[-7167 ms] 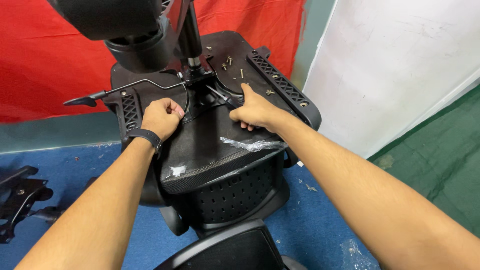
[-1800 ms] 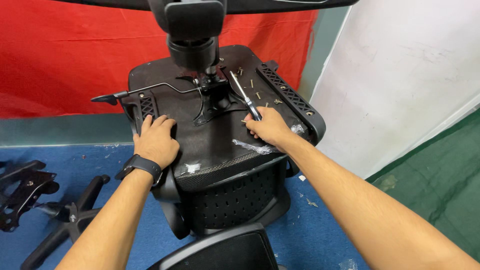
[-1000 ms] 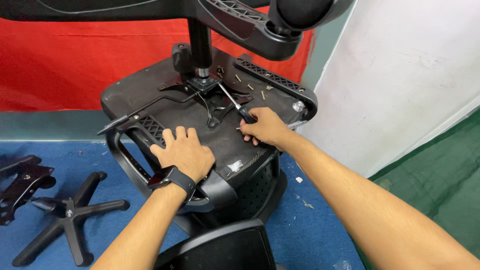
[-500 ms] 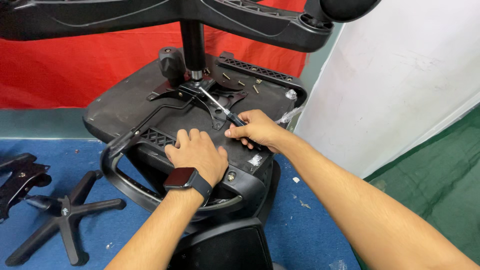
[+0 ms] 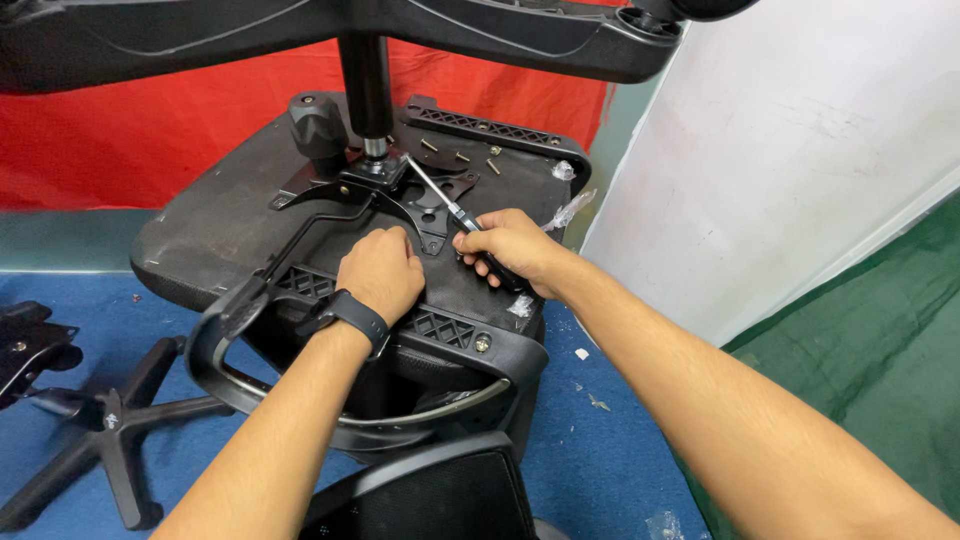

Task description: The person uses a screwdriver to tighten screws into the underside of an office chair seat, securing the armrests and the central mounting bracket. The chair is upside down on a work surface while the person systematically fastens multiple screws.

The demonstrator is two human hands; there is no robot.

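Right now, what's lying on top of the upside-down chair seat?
On the seat: a black metal bracket, loose screws, the left hand. The right hand holds a screwdriver. Under the hands is hidden.

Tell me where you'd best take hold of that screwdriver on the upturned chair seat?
By its dark handle, as the right hand does now. The screwdriver slants from the mechanism plate down toward the person, so the handle is the near, free end; come from the right.

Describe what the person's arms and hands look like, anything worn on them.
Both forearms are bare, no sleeves in view and no gloves. The left hand has a dark smartwatch on a dark band at the wrist. The right hand wears nothing; no rings show.
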